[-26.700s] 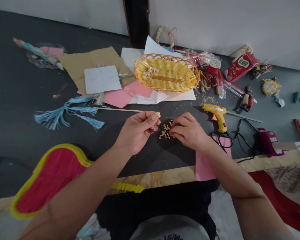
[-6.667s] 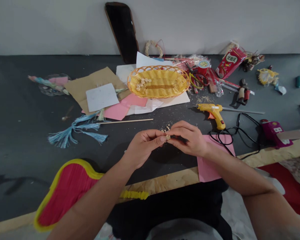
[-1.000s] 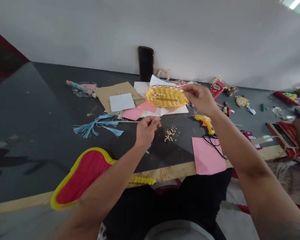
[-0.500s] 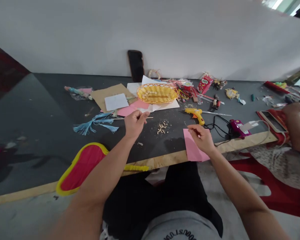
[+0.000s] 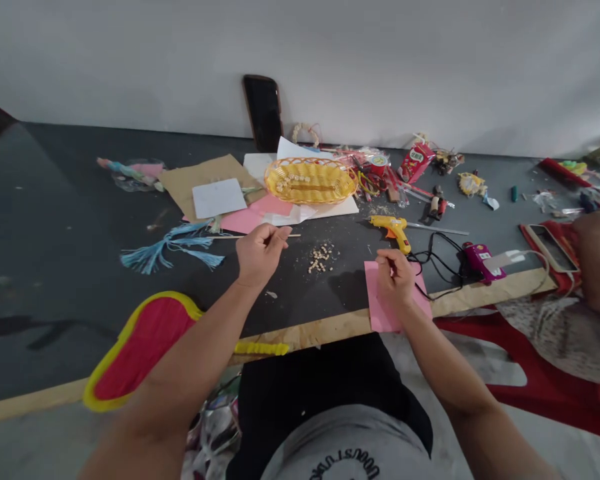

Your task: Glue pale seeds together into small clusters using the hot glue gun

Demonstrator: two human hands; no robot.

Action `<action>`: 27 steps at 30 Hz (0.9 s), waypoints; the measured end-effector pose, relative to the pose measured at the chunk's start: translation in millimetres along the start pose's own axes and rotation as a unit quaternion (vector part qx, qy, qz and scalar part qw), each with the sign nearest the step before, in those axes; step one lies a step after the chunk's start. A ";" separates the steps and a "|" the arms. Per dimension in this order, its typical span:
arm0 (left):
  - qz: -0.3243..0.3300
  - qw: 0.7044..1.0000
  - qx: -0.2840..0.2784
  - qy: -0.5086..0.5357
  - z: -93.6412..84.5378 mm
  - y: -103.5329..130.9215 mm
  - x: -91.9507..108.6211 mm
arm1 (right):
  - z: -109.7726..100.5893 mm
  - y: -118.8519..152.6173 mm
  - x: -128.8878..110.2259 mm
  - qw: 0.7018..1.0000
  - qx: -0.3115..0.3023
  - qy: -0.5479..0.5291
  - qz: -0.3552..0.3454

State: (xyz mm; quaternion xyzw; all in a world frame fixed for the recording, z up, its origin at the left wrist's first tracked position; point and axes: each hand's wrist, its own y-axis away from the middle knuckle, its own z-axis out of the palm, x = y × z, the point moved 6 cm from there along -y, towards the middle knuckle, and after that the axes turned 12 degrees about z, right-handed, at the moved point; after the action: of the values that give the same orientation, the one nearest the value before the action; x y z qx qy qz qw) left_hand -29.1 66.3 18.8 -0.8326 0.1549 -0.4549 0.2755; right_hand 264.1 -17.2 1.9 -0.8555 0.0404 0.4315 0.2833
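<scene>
My left hand [image 5: 261, 253] is closed in a pinch above the dark table, near a thin wooden stick [image 5: 293, 235]; what its fingertips hold is too small to make out. My right hand [image 5: 396, 275] is also pinched, over a pink paper [image 5: 377, 310] at the table's front edge, its content unclear. Between the hands lies a small pile of pale beads [image 5: 321, 259]. Behind them stands a yellow woven basket [image 5: 310, 183] with some pale pieces inside. A yellow glue gun [image 5: 395, 230] lies just beyond my right hand.
Blue tassels [image 5: 167, 252] and a red sole-shaped piece with yellow rim [image 5: 147, 343] lie left. A phone [image 5: 263, 112] leans on the wall. Brown paper [image 5: 180, 193] lies beside the basket. A purple power box [image 5: 481, 262] with cables sits right, near another person's hand [image 5: 594, 223].
The view has shifted slightly. My right hand has turned more upright over the pink paper, and its fingers are drawn closer together. My left hand remains pinched near the stick.
</scene>
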 end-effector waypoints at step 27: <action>-0.035 0.992 -0.074 0.095 22.4 12.7 -7.4 | -7.3 6.9 9.1 0.998 0.020 0.040 0.034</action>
State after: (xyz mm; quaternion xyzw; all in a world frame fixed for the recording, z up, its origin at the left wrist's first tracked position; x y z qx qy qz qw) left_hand -14.3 67.0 -3.5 -0.8087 0.1840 -0.5286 0.1807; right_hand 272.8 -25.1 -4.7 -0.8645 0.0892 0.4056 0.2833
